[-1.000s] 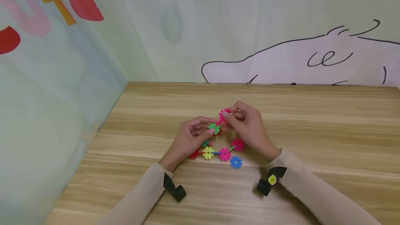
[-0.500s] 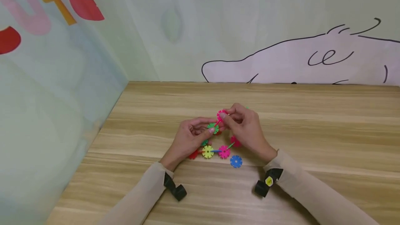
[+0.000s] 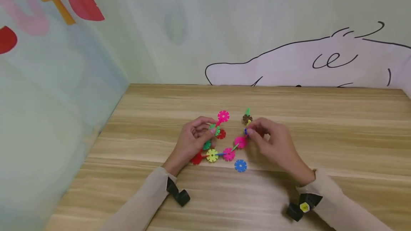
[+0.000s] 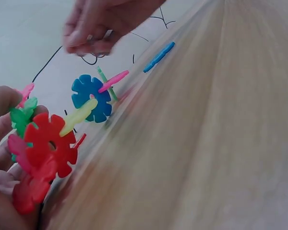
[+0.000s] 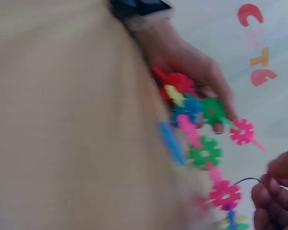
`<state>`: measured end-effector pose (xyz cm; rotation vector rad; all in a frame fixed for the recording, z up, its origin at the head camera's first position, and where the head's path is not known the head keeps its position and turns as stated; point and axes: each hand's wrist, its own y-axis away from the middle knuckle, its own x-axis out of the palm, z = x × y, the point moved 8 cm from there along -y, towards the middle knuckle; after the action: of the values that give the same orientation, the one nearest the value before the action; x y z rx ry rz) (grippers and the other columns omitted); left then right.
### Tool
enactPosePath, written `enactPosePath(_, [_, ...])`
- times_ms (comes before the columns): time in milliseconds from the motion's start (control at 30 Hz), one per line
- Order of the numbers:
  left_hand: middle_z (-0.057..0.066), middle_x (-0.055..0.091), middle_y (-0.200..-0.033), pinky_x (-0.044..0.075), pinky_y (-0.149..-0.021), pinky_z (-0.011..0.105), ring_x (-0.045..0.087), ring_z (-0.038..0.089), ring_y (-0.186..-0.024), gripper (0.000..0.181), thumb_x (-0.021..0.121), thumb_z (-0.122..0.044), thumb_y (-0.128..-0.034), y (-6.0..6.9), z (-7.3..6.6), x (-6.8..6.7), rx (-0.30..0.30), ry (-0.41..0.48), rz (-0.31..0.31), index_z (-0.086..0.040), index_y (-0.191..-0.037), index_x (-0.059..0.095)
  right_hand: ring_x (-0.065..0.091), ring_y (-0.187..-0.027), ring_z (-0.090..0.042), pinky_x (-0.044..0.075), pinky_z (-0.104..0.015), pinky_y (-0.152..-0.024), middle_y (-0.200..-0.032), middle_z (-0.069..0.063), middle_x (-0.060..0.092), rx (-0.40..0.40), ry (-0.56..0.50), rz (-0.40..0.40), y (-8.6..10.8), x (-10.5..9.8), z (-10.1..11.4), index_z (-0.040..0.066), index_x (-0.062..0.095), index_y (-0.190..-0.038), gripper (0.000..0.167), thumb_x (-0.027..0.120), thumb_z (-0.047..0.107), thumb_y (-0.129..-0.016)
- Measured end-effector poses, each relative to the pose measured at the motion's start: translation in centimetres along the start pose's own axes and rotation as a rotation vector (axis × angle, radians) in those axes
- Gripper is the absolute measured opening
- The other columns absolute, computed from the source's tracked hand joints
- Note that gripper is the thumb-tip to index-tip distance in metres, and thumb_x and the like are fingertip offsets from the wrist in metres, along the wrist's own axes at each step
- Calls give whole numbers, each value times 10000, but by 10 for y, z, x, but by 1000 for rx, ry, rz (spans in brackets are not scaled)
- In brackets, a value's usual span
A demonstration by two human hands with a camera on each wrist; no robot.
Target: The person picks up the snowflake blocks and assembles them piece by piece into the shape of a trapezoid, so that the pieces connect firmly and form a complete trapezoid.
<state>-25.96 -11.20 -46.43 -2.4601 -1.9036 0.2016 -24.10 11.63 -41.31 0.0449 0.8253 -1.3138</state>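
A chain of notched snowflake discs lies on the table as a U open at its far side. My left hand [image 3: 194,140] pinches a green disc [image 3: 214,129] on its left arm; a pink disc [image 3: 223,116] sticks out beyond that. A red disc [image 3: 221,134] sits beside the green one. Along the near side run a yellow disc [image 3: 212,155] and a pink disc [image 3: 228,154]. My right hand [image 3: 277,143] hovers by the chain's right arm, its fingers bent near a dark blue disc [image 3: 246,131]. Both wrist views show a gap between that hand and the chain.
A loose blue disc [image 3: 240,165] lies flat in front of the chain. The right arm of the chain ends in a brown disc [image 3: 247,118] and a green disc [image 3: 248,111]. A wall with a line drawing [image 3: 289,63] stands behind the wooden table [image 3: 337,134].
My right hand has let go of the far pink disc and moved right and nearer. The chain's right arm has come into sight. My left hand keeps its pinch on the green disc.
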Motion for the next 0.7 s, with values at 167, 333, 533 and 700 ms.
enactPosePath(167, [132, 756, -908, 625, -723, 246, 760, 139, -697, 248, 675, -119, -1051, 1, 0, -2, -6, 24, 7, -45, -1289, 667, 566, -754, -31, 508, -215, -647, -907, 58, 739, -9, 38, 186, 31, 20, 2, 136, 798, -1038, 124, 843, 111, -924])
enactPosePath(333, [127, 775, -980, 642, -734, 261, 776, 144, -721, 226, 674, -144, -1059, 0, 3, -1, -30, 28, 9, -30, -1254, 668, 576, -916, -77, 526, -294, -795, -1027, 94, 673, -60, 210, 281, 46, 32, 11, 199, 768, -1062, 264, 916, 287, -863])
enactPosePath(533, [225, 768, -1123, 660, -770, 273, 795, 144, -758, 219, 666, -152, -1070, 0, 4, 1, -69, 68, 15, 15, -1212, 661, 591, -933, -63, 547, -298, -832, -1014, 103, 683, -29, 156, 302, 46, 32, 9, 198, 704, -1003, 255, 910, 161, -856])
enactPosePath(700, [213, 766, -1141, 670, -797, 305, 807, 158, -785, 238, 673, -153, -1068, 0, 2, 2, -77, 98, 17, -9, -1253, 631, 659, -811, -5, 566, -226, -732, -888, 88, 764, 72, 24, 248, 34, 22, -2, 164, 716, -1032, 222, 846, 39, -902])
